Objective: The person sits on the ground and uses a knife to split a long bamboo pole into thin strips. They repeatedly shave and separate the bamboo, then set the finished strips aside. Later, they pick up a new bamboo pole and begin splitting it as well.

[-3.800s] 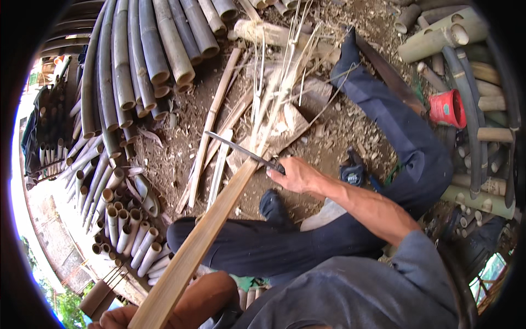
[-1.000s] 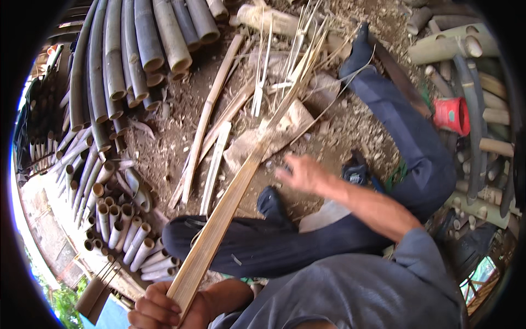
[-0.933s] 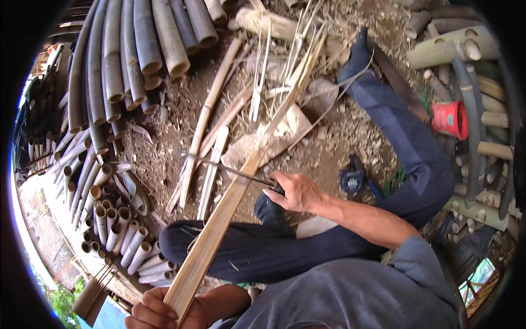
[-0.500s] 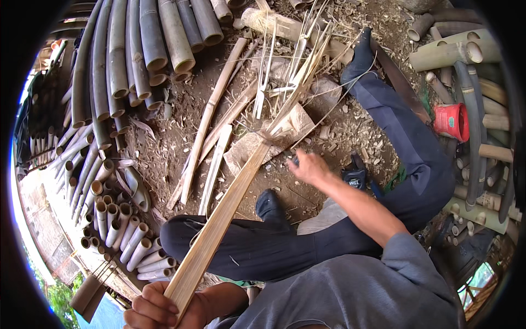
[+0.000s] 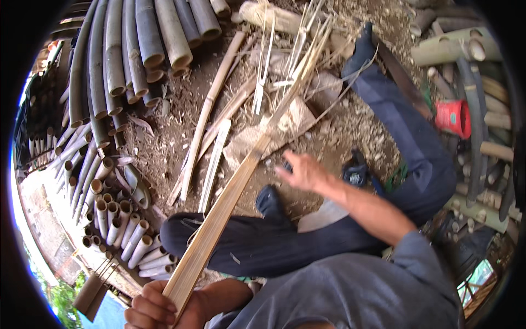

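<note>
A long pale bamboo strip (image 5: 211,230) runs up and away from me, split into thin strands at its far end. My left hand (image 5: 159,307) is closed around its near end, low at the left. Beside the strip's middle, my right hand (image 5: 304,172) is bent around a dark-handled knife (image 5: 287,165). Blur hides most of the blade, with a dark patch where it meets the strip. Under the strip lies a pale wooden block (image 5: 293,123). The strip passes over my bent left leg (image 5: 246,247).
Dark bamboo poles (image 5: 115,60) are stacked at the far left, above shorter cut tubes (image 5: 134,238). Split bamboo lengths (image 5: 211,115) lie on the chip-strewn ground. A red bucket (image 5: 452,118) stands at the right among bamboo pieces. A black strapped object (image 5: 356,172) lies near my right forearm.
My right hand has moved slightly toward me and left along the strip, and the dark patch on the strip has come nearer. My left hand keeps its grip.
</note>
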`<move>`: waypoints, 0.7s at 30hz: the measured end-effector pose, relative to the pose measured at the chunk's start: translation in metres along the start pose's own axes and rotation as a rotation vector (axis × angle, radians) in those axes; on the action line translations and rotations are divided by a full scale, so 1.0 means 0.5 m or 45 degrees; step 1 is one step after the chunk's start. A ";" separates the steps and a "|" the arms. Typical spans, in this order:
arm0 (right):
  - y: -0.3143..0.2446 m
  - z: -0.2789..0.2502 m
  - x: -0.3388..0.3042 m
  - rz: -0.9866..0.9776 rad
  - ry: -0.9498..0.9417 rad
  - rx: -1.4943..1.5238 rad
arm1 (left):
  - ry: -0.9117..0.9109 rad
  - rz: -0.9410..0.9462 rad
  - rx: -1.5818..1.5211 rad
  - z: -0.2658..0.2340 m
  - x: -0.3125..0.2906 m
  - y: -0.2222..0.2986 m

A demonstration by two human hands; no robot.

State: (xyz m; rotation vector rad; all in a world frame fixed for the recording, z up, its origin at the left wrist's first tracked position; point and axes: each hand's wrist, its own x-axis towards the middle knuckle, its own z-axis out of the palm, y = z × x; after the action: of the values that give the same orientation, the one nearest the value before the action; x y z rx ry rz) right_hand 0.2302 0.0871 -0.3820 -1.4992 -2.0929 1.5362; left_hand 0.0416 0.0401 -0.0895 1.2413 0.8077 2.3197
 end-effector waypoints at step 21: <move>-0.081 0.038 0.031 -0.719 0.902 0.323 | -0.063 -0.015 0.067 -0.048 0.046 0.028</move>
State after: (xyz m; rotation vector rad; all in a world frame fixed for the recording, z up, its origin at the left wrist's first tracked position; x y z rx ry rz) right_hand 0.1858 0.0876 -0.3656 -1.0172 -1.6175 0.8480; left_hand 0.0080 0.0353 -0.0767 1.3070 0.8623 2.2629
